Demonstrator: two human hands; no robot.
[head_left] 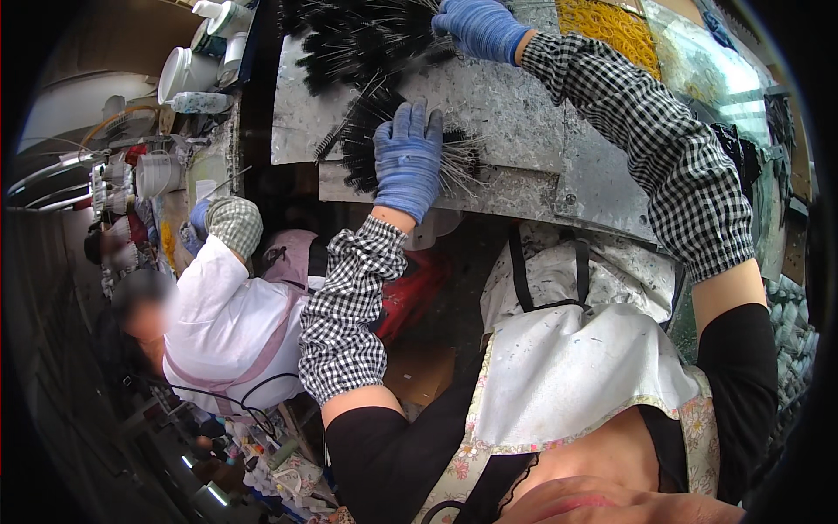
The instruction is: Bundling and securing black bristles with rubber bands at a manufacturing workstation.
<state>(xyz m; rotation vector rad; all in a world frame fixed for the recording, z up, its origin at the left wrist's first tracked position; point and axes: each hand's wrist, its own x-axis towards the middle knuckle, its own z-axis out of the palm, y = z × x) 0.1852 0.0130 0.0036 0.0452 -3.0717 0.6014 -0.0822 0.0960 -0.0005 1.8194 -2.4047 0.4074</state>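
Observation:
My left hand, in a blue knit glove, lies flat with its fingers stretched over a small bunch of black-bristled wire brushes. Thin wire stems fan out from under it to the right. Farther off, a larger heap of the same black brushes spreads across the grey metal table. My right hand, gloved alike, is closed at the right edge of that heap, around wire ends of brushes; its fingertips are partly hidden.
Bits of wire and bristle litter the metal table. Yellow stringy material lies at its far right. On the left a co-worker in a white top bends beside white tubs. A cardboard box stands below the table.

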